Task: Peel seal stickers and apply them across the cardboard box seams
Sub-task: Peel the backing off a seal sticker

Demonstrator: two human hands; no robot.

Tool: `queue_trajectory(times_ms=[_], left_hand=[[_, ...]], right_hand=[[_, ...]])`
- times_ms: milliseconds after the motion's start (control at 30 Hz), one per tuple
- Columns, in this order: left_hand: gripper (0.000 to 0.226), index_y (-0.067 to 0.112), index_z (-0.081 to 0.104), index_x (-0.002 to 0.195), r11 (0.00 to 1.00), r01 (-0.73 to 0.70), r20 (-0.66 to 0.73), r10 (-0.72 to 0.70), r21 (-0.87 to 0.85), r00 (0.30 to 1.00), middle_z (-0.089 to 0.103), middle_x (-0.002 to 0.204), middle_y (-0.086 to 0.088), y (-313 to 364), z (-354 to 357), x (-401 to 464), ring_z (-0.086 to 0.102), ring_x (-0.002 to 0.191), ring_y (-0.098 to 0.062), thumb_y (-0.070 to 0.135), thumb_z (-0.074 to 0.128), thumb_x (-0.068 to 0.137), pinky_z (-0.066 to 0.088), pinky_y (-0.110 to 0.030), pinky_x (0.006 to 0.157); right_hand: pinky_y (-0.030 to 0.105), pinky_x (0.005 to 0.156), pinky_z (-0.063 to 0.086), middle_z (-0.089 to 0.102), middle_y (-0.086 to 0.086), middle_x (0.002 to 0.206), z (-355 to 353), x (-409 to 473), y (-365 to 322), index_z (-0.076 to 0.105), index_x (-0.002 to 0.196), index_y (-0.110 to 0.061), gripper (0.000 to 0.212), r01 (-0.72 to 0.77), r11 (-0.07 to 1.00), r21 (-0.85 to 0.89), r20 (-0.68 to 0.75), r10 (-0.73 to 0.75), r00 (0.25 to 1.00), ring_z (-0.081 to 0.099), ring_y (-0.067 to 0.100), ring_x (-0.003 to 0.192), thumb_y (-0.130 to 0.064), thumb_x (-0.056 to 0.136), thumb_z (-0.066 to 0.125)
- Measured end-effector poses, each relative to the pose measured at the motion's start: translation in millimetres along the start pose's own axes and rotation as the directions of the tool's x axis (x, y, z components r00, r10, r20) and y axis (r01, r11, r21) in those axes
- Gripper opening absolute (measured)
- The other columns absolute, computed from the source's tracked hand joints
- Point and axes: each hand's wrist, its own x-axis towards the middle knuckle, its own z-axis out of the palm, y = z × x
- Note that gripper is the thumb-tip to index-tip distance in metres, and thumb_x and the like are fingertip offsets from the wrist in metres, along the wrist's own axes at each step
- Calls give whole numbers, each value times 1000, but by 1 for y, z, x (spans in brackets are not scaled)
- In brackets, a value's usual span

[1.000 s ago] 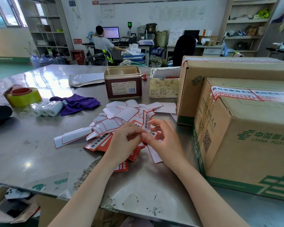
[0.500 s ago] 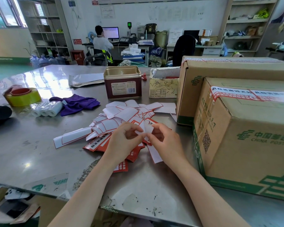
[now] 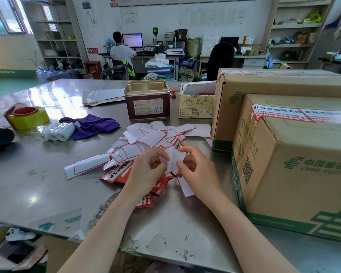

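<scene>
Both bare forearms reach up from the lower edge and meet over the steel table [image 3: 47, 186], fingers curled inward. The left hand [image 3: 148, 170] pinches one edge of a small white seal sticker piece [image 3: 172, 160] between thumb and forefinger; the right hand [image 3: 198, 170] pinches the opposite edge the same way, so the creased paper is held between the two hands just above the heap. Under and beyond the hands, from 9 to 1 o'clock, lies the loose pile of white red-bordered backing strips and red printed sticker sheets [image 3: 146, 138], some red sheets poking out beneath the left wrist. At 3 o'clock stands a brown cardboard box with green postal print [image 3: 295, 174], a red-and-white seal sticker already across its top edge [image 3: 280, 113]; a second, larger cardboard box [image 3: 264, 89] stands touching behind it. At 10 o'clock are a crumpled purple cloth [image 3: 91, 125], three small white rolls in clear wrap [image 3: 55, 133] and a yellow tape roll [image 3: 28, 117]. At 12 o'clock stands an open dark-red metal tin [image 3: 148, 103], beside a small scribbled-on cream carton [image 3: 197, 105].
</scene>
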Motion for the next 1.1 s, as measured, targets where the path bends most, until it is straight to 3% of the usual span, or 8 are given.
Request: queue_trajectory(times_ms=[100,300,400,500,667,800,900,1100], left_hand=[[27,28,65,83,999,-36,11,36,26,999,62,97,6,1,0,-1,58,84,5,2,58,85,44,-3,72],[22,20,71,92,1000,-24,-41,24,13,999,61,80,14,2,0,-2,54,66,11,4,57,87,41,-3,63],[22,25,70,90,998,-17,-86,22,60,996,61,82,16,-1,2,0,54,63,1,8,58,87,46,-12,63],[25,26,69,91,999,-21,-88,25,50,996,62,93,11,-5,2,2,57,72,-9,5,57,85,48,-23,69],[33,29,70,93,991,-53,-71,62,122,996,49,82,4,-3,1,3,49,71,-7,0,54,87,36,-6,63],[32,23,73,94,993,-44,-86,54,109,995,45,80,6,-4,1,3,47,71,-5,-1,53,88,35,-6,63],[32,22,73,94,993,-38,-106,50,113,993,46,82,6,-6,1,5,47,74,-7,0,51,90,35,-7,64],[45,32,70,82,995,-43,-76,51,94,996,51,88,-5,-5,2,4,50,79,-10,-7,47,89,38,-10,65]], right_hand=[[5,71,42,55,-13,90,-1,-1,-1,49,119,-28,31,1,1000,31,7,-1,1000,56,2,85,-17,91,56],[6,72,42,55,-12,100,0,-1,-1,47,112,-33,29,17,999,39,24,-18,1000,58,3,91,-17,90,57],[14,80,42,54,-12,112,1,-1,0,50,118,-28,31,25,999,23,31,-26,999,56,7,102,-17,90,57],[8,83,39,56,-13,119,1,-1,1,51,120,-26,35,69,997,14,31,-70,997,52,3,109,-16,88,57],[10,89,34,47,-18,121,0,-1,0,47,123,-33,40,87,996,24,64,-88,994,43,-7,111,-18,87,56],[18,96,30,42,-16,134,-1,-3,-3,42,129,-36,45,67,998,10,103,-68,992,36,-4,119,-24,88,56],[19,95,30,40,-17,138,0,-3,-3,42,129,-39,46,44,999,14,110,-46,993,35,-3,120,-43,85,53],[27,100,41,56,-7,127,0,4,3,62,115,-23,33,39,998,58,-80,-34,996,47,6,120,-40,92,45]])
